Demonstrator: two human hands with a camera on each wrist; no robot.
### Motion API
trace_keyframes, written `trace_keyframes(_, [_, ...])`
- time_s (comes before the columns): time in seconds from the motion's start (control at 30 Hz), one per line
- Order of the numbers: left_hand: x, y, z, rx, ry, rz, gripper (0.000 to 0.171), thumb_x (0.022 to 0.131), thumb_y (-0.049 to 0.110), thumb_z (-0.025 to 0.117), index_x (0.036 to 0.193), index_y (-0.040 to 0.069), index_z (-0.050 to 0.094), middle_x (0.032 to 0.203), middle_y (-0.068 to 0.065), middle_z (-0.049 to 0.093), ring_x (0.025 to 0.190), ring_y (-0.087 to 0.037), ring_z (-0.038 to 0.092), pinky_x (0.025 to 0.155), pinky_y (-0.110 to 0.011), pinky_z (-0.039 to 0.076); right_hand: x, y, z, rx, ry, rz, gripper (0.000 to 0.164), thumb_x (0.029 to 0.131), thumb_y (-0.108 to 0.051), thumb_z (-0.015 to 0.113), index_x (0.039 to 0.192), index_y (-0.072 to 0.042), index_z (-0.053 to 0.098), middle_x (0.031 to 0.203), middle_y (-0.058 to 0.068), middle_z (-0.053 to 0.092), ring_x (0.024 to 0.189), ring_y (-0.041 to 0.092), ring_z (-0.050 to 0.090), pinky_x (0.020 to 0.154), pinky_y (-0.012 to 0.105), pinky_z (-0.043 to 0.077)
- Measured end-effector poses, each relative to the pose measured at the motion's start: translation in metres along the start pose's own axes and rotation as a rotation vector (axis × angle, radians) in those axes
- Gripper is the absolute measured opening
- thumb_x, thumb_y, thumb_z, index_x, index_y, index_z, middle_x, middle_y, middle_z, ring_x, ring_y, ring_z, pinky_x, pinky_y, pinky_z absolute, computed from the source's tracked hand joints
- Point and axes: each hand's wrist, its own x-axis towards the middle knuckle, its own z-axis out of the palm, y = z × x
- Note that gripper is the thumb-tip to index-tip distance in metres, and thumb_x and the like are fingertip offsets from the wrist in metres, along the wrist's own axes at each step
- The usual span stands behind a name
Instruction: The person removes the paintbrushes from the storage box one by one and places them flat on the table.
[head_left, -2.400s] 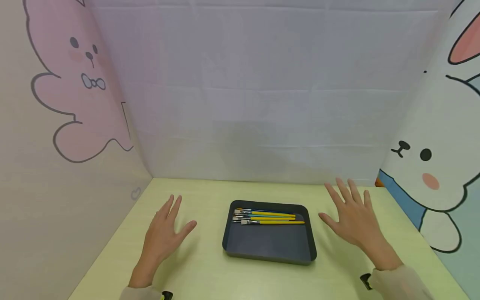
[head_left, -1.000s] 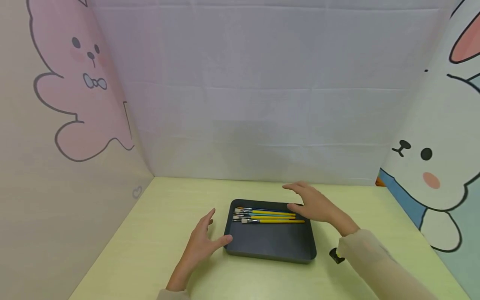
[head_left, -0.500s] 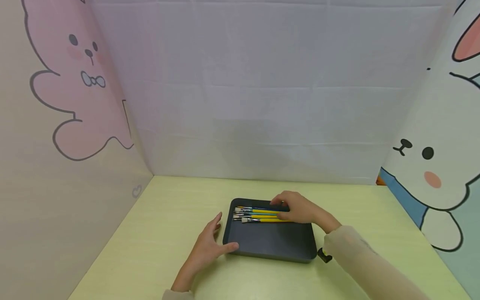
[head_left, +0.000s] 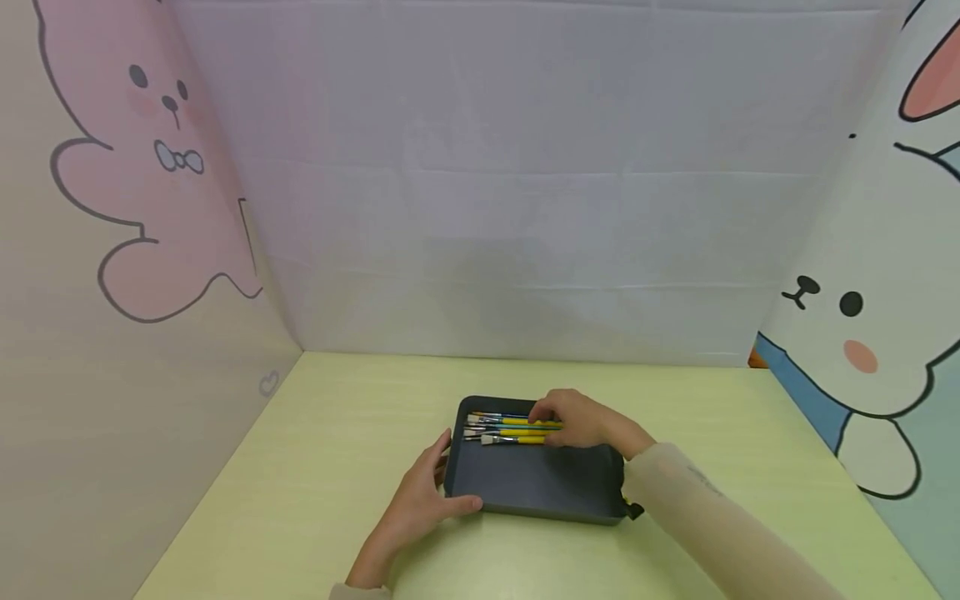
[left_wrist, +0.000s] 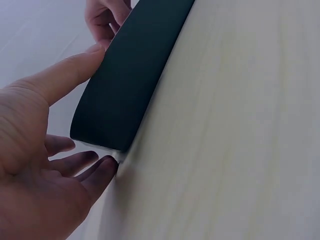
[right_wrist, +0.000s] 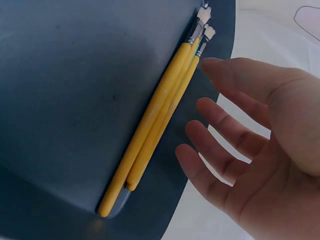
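Observation:
A dark grey tray point(head_left: 543, 479) holds several paintbrushes point(head_left: 517, 432), mostly yellow-handled with pale bristles, lying side by side along its far part. My left hand point(head_left: 416, 498) holds the tray's near left corner, its thumb against the front rim and its fingers along the left side. In the left wrist view the fingertips point(left_wrist: 102, 170) curl toward the tray's corner. My right hand point(head_left: 585, 418) is over the brush handles, thumb on the near side and fingers on the far side. The right wrist view shows its loosely bent fingers beside the yellow handles point(right_wrist: 155, 117), nothing gripped.
The tray stands on a pale yellow table point(head_left: 360, 417). A white cloth point(head_left: 480, 183) hangs behind it, and panels with a pink cartoon animal point(head_left: 161, 192) and a white rabbit point(head_left: 862, 250) close off the left and right sides.
From wide apart beside the tray, both hands have moved inward. My left hand has reached the tray's near left corner; my right has come in over the brushes and slid left along their handles.

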Motion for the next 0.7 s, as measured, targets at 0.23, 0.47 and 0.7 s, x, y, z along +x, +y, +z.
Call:
trace_keyframes(0.23, [0.000,-0.001,0.000,0.016,-0.007,0.007,0.124,0.075,0.037,0.099,0.169,0.007,0.025,0.164,-0.023,0.041,0.142,-0.047,0.050,0.115,-0.060,0.044,0.004,0.001,0.005,-0.034,-0.051,0.033,0.029,0.094,-0.006,0.078,0.123,-0.005,0.074,0.115,0.010,0.067,0.107,0.032,0.064,0.093,0.049,0.055])
trace_keyframes(0.47, [-0.002,0.000,0.000,0.027,-0.011,0.019,0.121,0.075,0.037,0.099,0.168,0.007,0.028,0.164,-0.022,0.042,0.140,-0.043,0.052,0.113,-0.058,0.046,0.008,0.000,0.010,-0.036,-0.059,0.087,0.028,0.093,-0.006,0.080,0.121,-0.007,0.075,0.115,0.009,0.067,0.107,0.031,0.064,0.095,0.051,0.055])
trace_keyframes(0.7, [0.000,-0.002,0.001,0.031,-0.013,0.014,0.121,0.075,0.039,0.099,0.168,0.009,0.029,0.164,-0.020,0.042,0.140,-0.042,0.052,0.112,-0.056,0.048,0.011,-0.005,0.013,-0.086,-0.062,0.143,0.023,0.091,-0.002,0.081,0.113,-0.010,0.077,0.108,0.007,0.068,0.098,0.025,0.064,0.091,0.048,0.057])
